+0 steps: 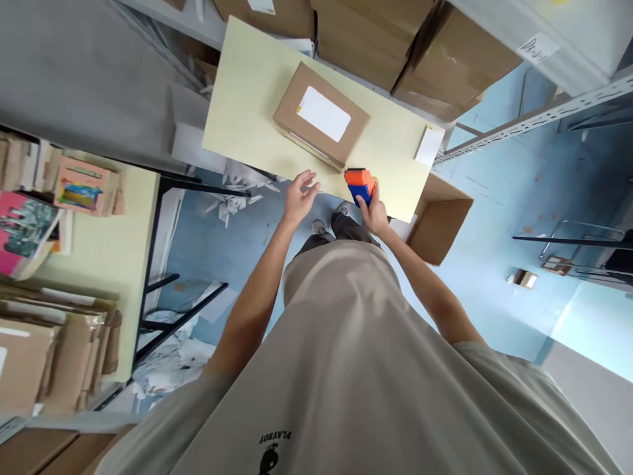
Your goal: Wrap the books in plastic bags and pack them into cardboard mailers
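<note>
A closed brown cardboard box (316, 146) with a white label (324, 113) on its top lies at an angle on the pale yellow table (242, 86). My right hand (374, 214) is wrapped round an orange and blue tape dispenser (361, 185), held over the table's near edge beside the box's lower right corner. My left hand (299, 200) is at the same edge, left of the dispenser, empty, with its fingers apart and slightly curled. It appears not to touch the box.
Large cartons (370, 39) line the shelf behind the table. A white paper (428, 145) lies at its right end. Below stands an open carton (440, 221). To the left, another table (93, 257) holds books and flattened cardboard (74, 356). Paper scraps (173, 363) litter the floor.
</note>
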`<control>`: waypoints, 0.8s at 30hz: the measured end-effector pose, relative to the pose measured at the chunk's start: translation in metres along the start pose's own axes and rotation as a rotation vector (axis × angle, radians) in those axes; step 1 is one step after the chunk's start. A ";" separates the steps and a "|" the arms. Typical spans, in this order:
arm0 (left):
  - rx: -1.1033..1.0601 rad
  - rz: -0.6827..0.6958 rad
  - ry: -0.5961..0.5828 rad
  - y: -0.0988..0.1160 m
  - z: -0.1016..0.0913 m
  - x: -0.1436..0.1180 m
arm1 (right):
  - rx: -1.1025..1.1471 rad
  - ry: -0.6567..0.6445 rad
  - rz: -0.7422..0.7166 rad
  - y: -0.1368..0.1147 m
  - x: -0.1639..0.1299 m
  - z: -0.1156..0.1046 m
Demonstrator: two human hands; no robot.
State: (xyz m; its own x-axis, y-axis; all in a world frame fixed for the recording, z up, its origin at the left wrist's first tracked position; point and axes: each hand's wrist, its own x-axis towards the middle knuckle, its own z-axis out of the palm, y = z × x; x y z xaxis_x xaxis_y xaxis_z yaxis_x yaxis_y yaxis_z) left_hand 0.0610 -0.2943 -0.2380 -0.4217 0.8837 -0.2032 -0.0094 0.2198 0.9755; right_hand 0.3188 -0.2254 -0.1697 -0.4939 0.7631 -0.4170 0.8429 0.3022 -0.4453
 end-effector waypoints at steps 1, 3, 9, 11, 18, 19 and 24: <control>0.006 0.009 -0.033 0.003 -0.001 -0.015 | -0.067 0.001 0.037 0.009 -0.012 0.001; 0.037 0.035 -0.093 0.012 -0.003 -0.039 | -0.154 -0.013 0.074 0.024 -0.031 0.002; 0.179 0.190 -0.277 0.055 -0.001 -0.081 | -0.276 -0.065 -0.222 0.041 -0.058 -0.013; 0.212 0.246 -0.303 0.067 0.004 -0.089 | -0.308 -0.105 -0.303 0.040 -0.062 -0.024; 0.254 0.336 -0.224 0.086 0.016 -0.105 | -0.401 -0.143 -0.450 0.043 -0.062 -0.061; 0.260 0.354 -0.222 0.087 0.016 -0.105 | -0.403 -0.137 -0.468 0.045 -0.060 -0.064; 0.292 0.398 -0.230 0.088 0.026 -0.096 | -0.413 -0.134 -0.518 0.054 -0.052 -0.078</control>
State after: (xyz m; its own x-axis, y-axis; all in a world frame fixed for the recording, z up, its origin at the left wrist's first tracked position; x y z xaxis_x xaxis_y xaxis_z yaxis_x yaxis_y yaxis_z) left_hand 0.1237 -0.3489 -0.1350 -0.1321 0.9824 0.1321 0.3766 -0.0736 0.9234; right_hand 0.4070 -0.2041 -0.1100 -0.8561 0.3910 -0.3379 0.4892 0.8238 -0.2863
